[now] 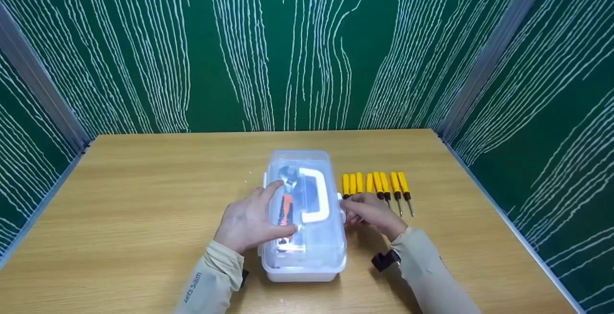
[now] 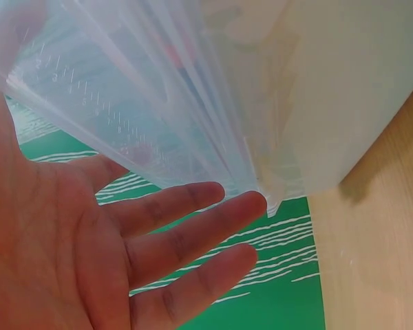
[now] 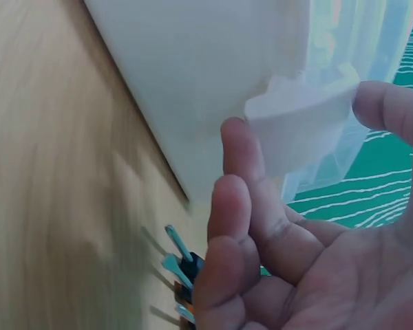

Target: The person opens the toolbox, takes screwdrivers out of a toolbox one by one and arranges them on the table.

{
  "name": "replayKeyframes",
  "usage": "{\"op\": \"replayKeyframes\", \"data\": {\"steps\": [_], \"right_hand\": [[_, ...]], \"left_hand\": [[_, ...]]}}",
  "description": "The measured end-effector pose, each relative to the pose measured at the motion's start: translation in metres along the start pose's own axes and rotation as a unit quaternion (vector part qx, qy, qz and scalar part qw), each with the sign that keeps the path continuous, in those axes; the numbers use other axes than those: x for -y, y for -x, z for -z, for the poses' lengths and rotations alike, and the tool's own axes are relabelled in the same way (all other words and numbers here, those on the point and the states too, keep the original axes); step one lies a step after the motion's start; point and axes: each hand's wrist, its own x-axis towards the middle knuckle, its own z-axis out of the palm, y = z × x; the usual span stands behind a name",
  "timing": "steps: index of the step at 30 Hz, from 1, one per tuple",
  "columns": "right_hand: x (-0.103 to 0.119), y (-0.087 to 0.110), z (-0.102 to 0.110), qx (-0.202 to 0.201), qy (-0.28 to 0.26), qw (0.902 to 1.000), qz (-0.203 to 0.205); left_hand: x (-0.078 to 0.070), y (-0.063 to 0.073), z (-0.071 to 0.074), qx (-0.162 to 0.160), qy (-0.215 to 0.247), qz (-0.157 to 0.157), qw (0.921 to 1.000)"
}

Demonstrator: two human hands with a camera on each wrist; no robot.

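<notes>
A clear plastic toolbox [image 1: 321, 256] with a translucent lid stands lengthwise on the table, its white carry handle [image 1: 322, 194] lying on the lid. Through the lid show a metal wrench head [image 1: 289, 174] and a red-orange part [image 1: 287, 206]. My left hand [image 1: 244, 223] rests on the lid's left side; in the left wrist view its fingers [image 2: 186, 240] extend nearly straight beside the box. On the right side, my right hand [image 1: 376, 212] pinches a white latch [image 3: 299, 127], thumb at its upper end and index fingertip at its lower end.
Several yellow-handled screwdrivers [image 1: 403, 182] lie in a row on the wooden table [image 1: 144, 218], just beyond my right hand. Small white bits [image 1: 248, 176] lie left of the box. Green walls with white lines [image 1: 307, 55] enclose the table's back and sides.
</notes>
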Motion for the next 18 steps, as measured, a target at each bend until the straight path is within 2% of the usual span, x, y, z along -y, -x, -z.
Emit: {"op": "replayKeyframes", "data": {"steps": [5,12,18], "right_hand": [[-0.0008,-0.0013,-0.0027,-0.006,-0.012,0.9999,0.006],[0.0027,-0.0003,-0.0021,-0.028,-0.008,0.9992,-0.026],[0.0082,0.0017,-0.0018,-0.036,-0.004,0.9988,-0.033]], "left_hand": [[-0.0002,0.0006,-0.0011,-0.001,0.0,0.0,1.0],[0.0005,0.0024,-0.0015,-0.017,0.0,-0.022,0.9996],[0.0008,0.0017,-0.0016,-0.009,0.004,-0.013,0.9999]]}}
